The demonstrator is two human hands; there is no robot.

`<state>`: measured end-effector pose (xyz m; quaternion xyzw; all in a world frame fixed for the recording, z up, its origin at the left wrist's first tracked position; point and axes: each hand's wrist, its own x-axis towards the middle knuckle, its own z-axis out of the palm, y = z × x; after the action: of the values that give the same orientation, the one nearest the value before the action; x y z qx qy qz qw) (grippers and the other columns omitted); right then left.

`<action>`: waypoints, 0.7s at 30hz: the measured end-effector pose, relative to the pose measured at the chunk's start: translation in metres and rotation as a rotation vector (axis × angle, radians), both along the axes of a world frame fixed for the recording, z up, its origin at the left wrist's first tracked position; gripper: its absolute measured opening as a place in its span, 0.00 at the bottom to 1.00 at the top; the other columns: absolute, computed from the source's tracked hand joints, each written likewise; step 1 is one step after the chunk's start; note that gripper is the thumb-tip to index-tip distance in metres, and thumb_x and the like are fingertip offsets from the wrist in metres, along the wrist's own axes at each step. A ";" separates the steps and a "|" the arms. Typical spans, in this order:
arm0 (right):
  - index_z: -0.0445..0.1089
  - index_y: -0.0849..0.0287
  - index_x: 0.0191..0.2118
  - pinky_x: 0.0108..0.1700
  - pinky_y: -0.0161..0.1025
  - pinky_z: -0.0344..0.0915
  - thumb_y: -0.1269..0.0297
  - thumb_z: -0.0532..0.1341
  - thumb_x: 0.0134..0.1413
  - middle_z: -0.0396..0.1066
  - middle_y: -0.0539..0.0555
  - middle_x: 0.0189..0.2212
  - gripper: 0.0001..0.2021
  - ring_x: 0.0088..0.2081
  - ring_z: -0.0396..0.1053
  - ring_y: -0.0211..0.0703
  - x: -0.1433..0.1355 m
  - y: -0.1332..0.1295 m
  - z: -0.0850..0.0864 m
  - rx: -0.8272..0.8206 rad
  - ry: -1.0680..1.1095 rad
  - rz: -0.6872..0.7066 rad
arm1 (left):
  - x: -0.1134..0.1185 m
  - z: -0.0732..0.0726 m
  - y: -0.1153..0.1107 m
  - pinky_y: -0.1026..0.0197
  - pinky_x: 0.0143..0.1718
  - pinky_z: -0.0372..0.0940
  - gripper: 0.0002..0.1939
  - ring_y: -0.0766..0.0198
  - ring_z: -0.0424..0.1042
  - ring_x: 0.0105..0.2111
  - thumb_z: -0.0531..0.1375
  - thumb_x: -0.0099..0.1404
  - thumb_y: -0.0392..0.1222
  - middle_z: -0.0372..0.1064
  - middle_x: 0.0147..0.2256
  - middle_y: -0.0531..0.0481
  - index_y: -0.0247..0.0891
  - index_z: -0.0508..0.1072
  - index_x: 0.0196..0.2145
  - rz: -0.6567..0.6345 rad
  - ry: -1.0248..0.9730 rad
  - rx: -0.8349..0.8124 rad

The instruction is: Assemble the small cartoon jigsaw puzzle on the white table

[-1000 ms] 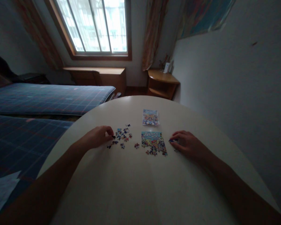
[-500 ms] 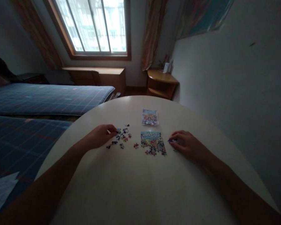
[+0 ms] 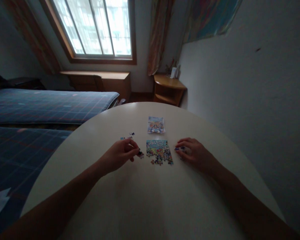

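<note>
A partly joined jigsaw puzzle (image 3: pixel 160 150) lies on the table, its near edge ragged. My left hand (image 3: pixel 121 154) is just left of it, thumb and forefinger pinched on a dark puzzle piece (image 3: pixel 140 152). Another piece shows right under that one, close to the puzzle's left edge. Loose puzzle pieces (image 3: pixel 132 133) lie beyond my left hand, which hides most of that pile. To the right of the puzzle, my right hand (image 3: pixel 193 150) rests low with curled fingers, a dark blue puzzle piece (image 3: pixel 176 149) at its fingertips. More pieces are partly hidden beneath it.
A small picture sheet or packet (image 3: pixel 156 125) lies behind the puzzle on the round white table (image 3: pixel 150 200). Beds with plaid covers (image 3: pixel 52 103) stand at the left. A wall (image 3: pixel 227 93) runs along the right, and a corner shelf (image 3: pixel 168 83) stands beyond the table.
My left hand has moved right from the loose pile to the puzzle's left side, carrying a piece. My right hand stays in about the same place beside the puzzle. The view has shifted slightly.
</note>
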<state>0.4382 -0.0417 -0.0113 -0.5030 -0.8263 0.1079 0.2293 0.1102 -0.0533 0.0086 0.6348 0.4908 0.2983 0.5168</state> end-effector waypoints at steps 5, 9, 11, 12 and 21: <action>0.74 0.53 0.39 0.48 0.50 0.66 0.64 0.63 0.58 0.76 0.55 0.41 0.04 0.45 0.72 0.50 -0.032 -0.027 0.014 0.063 0.044 0.049 | 0.017 -0.003 -0.013 0.66 0.24 0.61 0.10 0.67 0.71 0.24 0.61 0.61 0.46 0.77 0.31 0.47 0.37 0.67 0.30 -0.029 -0.022 -0.089; 0.72 0.53 0.42 0.48 0.49 0.64 0.64 0.64 0.58 0.78 0.54 0.38 0.06 0.43 0.73 0.48 -0.060 -0.049 0.020 0.093 0.109 0.134 | 0.027 -0.005 -0.022 0.67 0.23 0.60 0.10 0.66 0.70 0.24 0.61 0.61 0.47 0.72 0.25 0.52 0.38 0.68 0.30 -0.044 0.048 -0.119; 0.71 0.53 0.46 0.49 0.49 0.64 0.63 0.65 0.57 0.78 0.54 0.40 0.11 0.42 0.74 0.48 -0.069 -0.055 0.019 0.086 0.140 0.173 | 0.030 -0.007 -0.025 0.66 0.24 0.60 0.11 0.66 0.70 0.24 0.61 0.61 0.48 0.70 0.24 0.53 0.38 0.68 0.29 -0.070 0.061 -0.105; 0.71 0.53 0.47 0.49 0.49 0.63 0.62 0.65 0.57 0.78 0.54 0.39 0.12 0.42 0.74 0.47 -0.072 -0.057 0.018 0.082 0.148 0.199 | 0.030 -0.008 -0.026 0.66 0.25 0.60 0.11 0.66 0.69 0.24 0.61 0.61 0.49 0.70 0.24 0.53 0.38 0.69 0.29 -0.093 0.066 -0.095; 0.72 0.53 0.44 0.50 0.48 0.61 0.64 0.64 0.59 0.78 0.51 0.38 0.07 0.42 0.74 0.45 -0.069 -0.052 0.006 -0.001 0.088 0.318 | 0.006 0.005 -0.023 0.63 0.30 0.62 0.07 0.63 0.72 0.29 0.60 0.61 0.44 0.77 0.31 0.52 0.42 0.78 0.32 -0.271 0.563 0.112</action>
<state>0.3696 -0.0936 -0.0053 -0.3608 -0.8846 0.1650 0.2451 0.1158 -0.0766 0.0132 0.7797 0.5083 0.0657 0.3597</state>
